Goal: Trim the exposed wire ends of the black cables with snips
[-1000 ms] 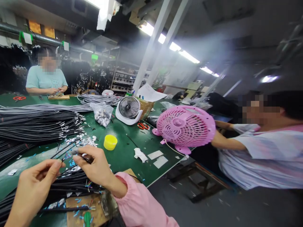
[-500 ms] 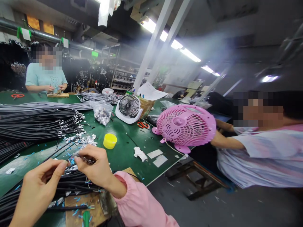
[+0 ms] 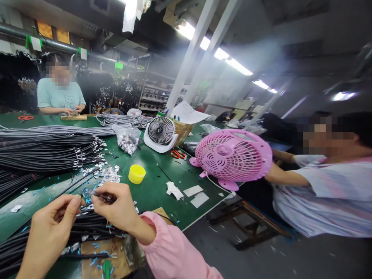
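My left hand (image 3: 54,228) pinches the end of a black cable between thumb and forefinger, over the near left of the green table (image 3: 151,193). Just to its right, my right hand (image 3: 114,203) has its fingers closed on something dark and thin, mostly hidden in the palm. Small coloured wires show between the two sets of fingertips, which nearly touch. Below the hands lie black cables (image 3: 93,221) and a wooden board (image 3: 116,248) with blue scraps and a green-handled tool (image 3: 106,268).
Bundled black cables (image 3: 43,153) lie left, grey cables (image 3: 58,131) behind. A yellow tub (image 3: 136,174), white fan (image 3: 159,133), red-handled scissors (image 3: 178,154) and pink fan (image 3: 232,155) stand or lie beyond. One person (image 3: 61,93) sits across, another (image 3: 325,186) at the right.
The view has shifted slightly, so the surroundings appear a little further right. Both hands keep nearly the same pose, fingertips close together.
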A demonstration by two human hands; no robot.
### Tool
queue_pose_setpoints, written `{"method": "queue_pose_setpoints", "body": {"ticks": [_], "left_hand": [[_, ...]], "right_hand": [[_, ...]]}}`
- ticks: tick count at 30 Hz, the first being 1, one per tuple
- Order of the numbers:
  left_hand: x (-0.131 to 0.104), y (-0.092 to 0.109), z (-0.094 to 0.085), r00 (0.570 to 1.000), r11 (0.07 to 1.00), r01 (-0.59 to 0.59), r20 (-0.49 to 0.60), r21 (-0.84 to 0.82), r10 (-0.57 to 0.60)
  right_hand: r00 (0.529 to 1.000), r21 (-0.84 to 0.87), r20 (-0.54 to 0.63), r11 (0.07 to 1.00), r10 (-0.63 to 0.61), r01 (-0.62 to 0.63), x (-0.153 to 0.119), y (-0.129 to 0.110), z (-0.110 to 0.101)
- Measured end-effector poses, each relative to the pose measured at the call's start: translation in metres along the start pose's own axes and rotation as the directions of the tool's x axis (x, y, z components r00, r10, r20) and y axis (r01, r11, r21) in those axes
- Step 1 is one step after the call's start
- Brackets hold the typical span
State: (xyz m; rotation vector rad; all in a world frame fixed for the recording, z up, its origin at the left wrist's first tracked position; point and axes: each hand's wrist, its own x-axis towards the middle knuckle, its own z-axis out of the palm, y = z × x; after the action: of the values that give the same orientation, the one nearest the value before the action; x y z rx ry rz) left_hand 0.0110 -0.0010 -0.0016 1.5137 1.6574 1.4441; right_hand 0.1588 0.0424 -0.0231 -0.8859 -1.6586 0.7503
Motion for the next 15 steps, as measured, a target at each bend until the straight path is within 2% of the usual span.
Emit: {"method": "queue_pose_setpoints", "body": {"ticks": [2, 10, 15], "left_hand": [[-0.0006, 0.0003, -0.0002, 1.000, 1.000, 0.002, 0.011, -0.008, -0.002], [-0.0004, 0.0009, 0.0013, 0.998, 0.999, -0.038, 0.058, 0.023, 0.037], [0.0009, -0.0024, 0.0039, 0.984, 0.989, -0.132, 0.131, 0.061, 0.123]], "right_hand": [[0.994, 0.050, -0.006, 0.993, 0.107, -0.106, 0.0011, -0.0040, -0.0013], [0.987, 0.152, 0.033, 0.975, 0.157, -0.160, 0.0039, -0.0086, -0.0025], [0.934, 0.290, 0.155, 0.890, 0.321, -0.353, 0.0073, -0.0094, -0.0037]]}}
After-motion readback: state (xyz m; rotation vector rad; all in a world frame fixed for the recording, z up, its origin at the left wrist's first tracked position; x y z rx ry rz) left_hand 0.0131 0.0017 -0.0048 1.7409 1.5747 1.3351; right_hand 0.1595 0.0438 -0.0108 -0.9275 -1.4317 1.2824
